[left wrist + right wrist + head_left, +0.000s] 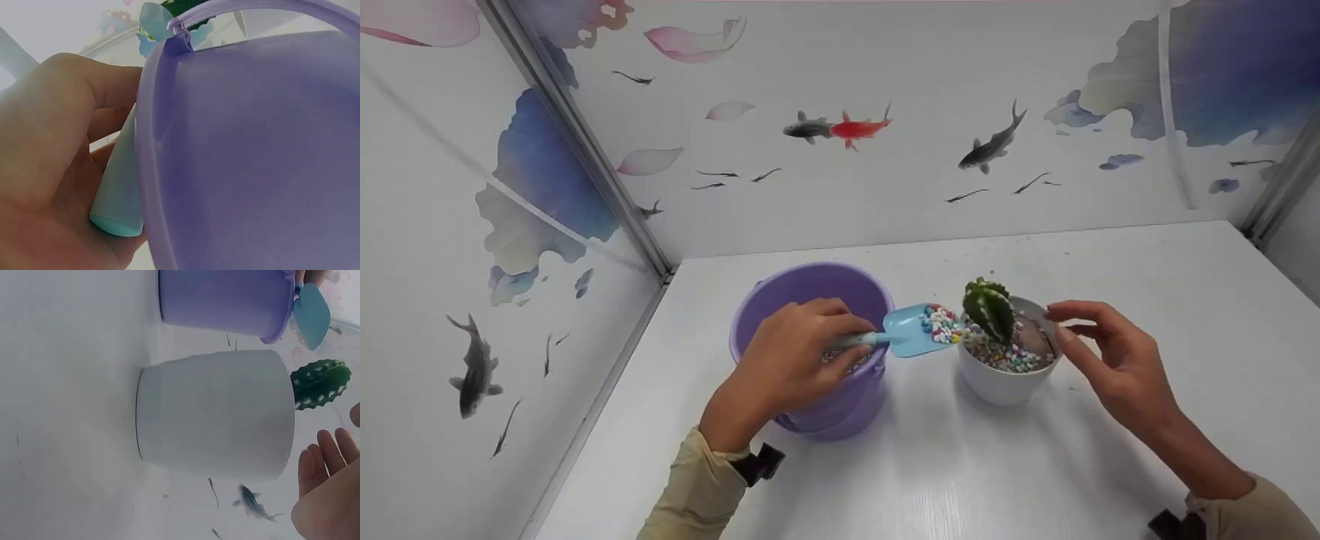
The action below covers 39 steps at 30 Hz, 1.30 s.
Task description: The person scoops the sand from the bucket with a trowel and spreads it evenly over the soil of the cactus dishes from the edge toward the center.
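My left hand (799, 349) grips the pale handle of a light blue toy shovel (905, 334) above the purple bucket (840, 401). Colored pebbles (941, 324) lie at the tip of the shovel's blade, close to the white flowerpot's left rim. In the left wrist view the handle (119, 188) shows beside the bucket's wall. A green cactus (988, 309) stands in the white flowerpot (1006, 384), with colored pebbles and a patch of brown soil around it. At the pot's right rim my right hand (1117, 367) has its fingers loosely bent, holding nothing.
White panels (915, 67) printed with fish and petals rise behind and to the left of the white table (930, 487). The bucket's purple handle (264, 5) arches at its rim. Small specks lie on the table behind the pot.
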Each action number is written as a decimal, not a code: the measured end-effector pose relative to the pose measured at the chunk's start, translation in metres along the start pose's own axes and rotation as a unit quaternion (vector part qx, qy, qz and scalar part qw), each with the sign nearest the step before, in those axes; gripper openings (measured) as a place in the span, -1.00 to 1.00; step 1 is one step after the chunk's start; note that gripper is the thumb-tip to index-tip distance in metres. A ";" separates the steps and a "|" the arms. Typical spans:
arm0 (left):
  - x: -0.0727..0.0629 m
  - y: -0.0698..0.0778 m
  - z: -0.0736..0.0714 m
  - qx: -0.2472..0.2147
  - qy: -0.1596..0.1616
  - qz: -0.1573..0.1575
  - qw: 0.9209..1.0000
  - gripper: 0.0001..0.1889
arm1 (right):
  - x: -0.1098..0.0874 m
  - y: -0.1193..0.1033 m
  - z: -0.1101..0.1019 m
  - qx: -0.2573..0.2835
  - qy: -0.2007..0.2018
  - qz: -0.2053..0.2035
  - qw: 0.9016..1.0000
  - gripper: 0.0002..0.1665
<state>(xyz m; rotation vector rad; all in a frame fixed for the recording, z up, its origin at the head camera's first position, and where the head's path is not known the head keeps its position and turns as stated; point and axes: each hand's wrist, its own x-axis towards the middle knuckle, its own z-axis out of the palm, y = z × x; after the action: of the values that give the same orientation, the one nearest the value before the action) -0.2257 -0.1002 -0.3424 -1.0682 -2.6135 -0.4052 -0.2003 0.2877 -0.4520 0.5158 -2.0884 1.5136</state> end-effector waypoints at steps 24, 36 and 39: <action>0.013 0.027 0.010 0.019 -0.024 0.037 0.999 -0.81 | -0.004 0.024 0.005 -0.124 -0.147 0.108 0.975 0.50; 0.024 0.038 0.017 0.066 -0.040 0.050 0.996 -0.80 | -0.006 0.019 0.020 -0.136 -0.095 0.116 0.979 0.63; 0.027 0.040 0.020 0.079 -0.036 0.056 0.995 -0.81 | -0.007 0.019 0.021 -0.145 -0.085 0.112 0.979 0.64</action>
<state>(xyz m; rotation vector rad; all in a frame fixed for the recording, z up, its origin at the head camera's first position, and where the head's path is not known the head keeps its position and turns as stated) -0.2185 -0.0484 -0.3448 -1.1884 -2.5807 -0.1356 -0.2092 0.2734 -0.4765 0.3182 -2.5202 1.2829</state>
